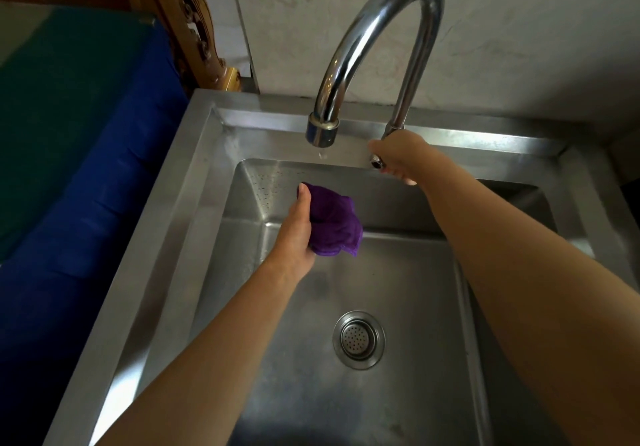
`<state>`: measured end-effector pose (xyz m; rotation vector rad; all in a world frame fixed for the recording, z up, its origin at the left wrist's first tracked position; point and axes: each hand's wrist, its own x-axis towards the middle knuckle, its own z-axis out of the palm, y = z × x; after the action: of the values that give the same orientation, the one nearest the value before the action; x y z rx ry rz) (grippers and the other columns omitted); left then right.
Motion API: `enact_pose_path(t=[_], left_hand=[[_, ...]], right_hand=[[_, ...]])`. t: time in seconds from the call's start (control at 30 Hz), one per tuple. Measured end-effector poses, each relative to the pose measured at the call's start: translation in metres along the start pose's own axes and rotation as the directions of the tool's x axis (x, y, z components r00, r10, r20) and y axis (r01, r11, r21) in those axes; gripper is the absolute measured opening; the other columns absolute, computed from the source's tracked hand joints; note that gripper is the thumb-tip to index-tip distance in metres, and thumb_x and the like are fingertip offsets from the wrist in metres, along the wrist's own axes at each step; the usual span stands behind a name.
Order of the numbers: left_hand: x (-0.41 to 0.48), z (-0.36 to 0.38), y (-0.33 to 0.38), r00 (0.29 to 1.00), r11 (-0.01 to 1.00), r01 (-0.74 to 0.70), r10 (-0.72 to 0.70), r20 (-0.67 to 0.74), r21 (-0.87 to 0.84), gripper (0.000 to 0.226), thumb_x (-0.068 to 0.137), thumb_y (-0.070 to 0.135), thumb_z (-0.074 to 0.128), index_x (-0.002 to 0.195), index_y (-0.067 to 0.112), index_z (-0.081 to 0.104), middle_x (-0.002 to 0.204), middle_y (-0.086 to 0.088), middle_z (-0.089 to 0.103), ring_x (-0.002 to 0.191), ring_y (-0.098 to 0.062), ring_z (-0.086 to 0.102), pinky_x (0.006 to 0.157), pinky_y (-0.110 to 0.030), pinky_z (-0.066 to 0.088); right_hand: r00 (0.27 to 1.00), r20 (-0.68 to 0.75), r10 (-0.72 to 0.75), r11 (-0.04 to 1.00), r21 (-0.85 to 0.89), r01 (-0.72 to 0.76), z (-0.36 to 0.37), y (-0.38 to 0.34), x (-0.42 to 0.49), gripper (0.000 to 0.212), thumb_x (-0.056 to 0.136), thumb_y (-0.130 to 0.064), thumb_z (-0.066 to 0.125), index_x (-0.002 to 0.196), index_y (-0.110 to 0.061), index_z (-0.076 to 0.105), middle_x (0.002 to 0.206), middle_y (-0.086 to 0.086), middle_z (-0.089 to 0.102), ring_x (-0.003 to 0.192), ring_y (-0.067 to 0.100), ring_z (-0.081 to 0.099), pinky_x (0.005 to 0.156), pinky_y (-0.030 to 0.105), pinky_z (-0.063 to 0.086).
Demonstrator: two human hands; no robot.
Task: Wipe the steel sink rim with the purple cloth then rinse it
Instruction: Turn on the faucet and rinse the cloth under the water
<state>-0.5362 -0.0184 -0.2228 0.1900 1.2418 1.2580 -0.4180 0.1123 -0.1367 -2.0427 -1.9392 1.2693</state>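
My left hand (297, 234) is shut on a bunched purple cloth (334, 219), held over the steel basin below the spout. The tall curved chrome faucet (381, 23) arches from the back rim, and its spout (321, 129) ends just above the cloth. A small trickle of water (322, 154) hangs under the spout. My right hand (398, 158) is closed around the faucet handle (375, 161) at the base of the faucet. The steel sink rim (188, 182) runs along the left, back and right sides.
A round strainer drain (359, 339) sits in the basin floor. Left of the sink lies a blue and green padded surface (69, 155). A carved wooden post (194, 26) stands at the back left. A pale wall (519, 30) rises right behind the faucet.
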Motion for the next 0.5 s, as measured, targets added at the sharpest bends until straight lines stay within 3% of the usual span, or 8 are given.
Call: enact_pose_path(t=[0.07,0.2,0.37,0.5], left_hand=[[-0.0001,-0.0038,-0.0002,1.0,1.0,-0.011,0.011,0.026,-0.003,0.059,0.09,0.057,0.039,0.123,0.011,0.056,0.109,-0.006,0.069,0.094,-0.019,0.068,0.072,-0.034,0.055],[-0.003,-0.0075,0.0003,0.996,1.0,-0.014,0.014,0.085,-0.011,0.048,0.095,0.052,0.031,0.089,0.019,0.066,0.077,0.004,0.075,0.074,-0.012,0.072,0.078,-0.036,0.053],[-0.0028,-0.0098,-0.0003,0.997,1.0,-0.014,0.014,0.077,0.005,0.047,0.093,0.055,0.034,0.094,0.02,0.065,0.084,0.003,0.075,0.089,-0.017,0.069,0.088,-0.041,0.051],[-0.004,-0.0107,-0.0031,0.996,1.0,-0.029,0.028,0.087,0.009,0.048,0.094,0.054,0.033,0.088,0.021,0.066,0.08,0.004,0.075,0.083,-0.015,0.07,0.082,-0.038,0.051]], right_hand=[[1.0,0.001,-0.024,0.999,-0.033,0.025,0.001,-0.0008,0.0003,0.034,0.096,-0.021,0.041,0.062,-0.017,0.038,0.063,0.0,0.042,0.052,0.012,0.039,0.046,0.022,0.033],[1.0,-0.004,-0.03,0.994,-0.105,0.03,0.0021,-0.0039,0.0009,0.035,0.095,-0.02,0.039,0.061,-0.016,0.038,0.062,0.001,0.044,0.052,0.014,0.04,0.048,0.024,0.034],[1.0,-0.007,-0.027,0.99,-0.139,0.026,0.0025,-0.0051,0.0017,0.033,0.095,-0.017,0.038,0.062,-0.014,0.038,0.063,0.003,0.042,0.052,0.015,0.039,0.047,0.024,0.034],[0.999,-0.021,-0.037,0.988,-0.152,0.034,0.0039,-0.0049,0.0022,0.033,0.095,-0.017,0.038,0.062,-0.014,0.038,0.063,0.003,0.041,0.053,0.015,0.038,0.048,0.024,0.033]])
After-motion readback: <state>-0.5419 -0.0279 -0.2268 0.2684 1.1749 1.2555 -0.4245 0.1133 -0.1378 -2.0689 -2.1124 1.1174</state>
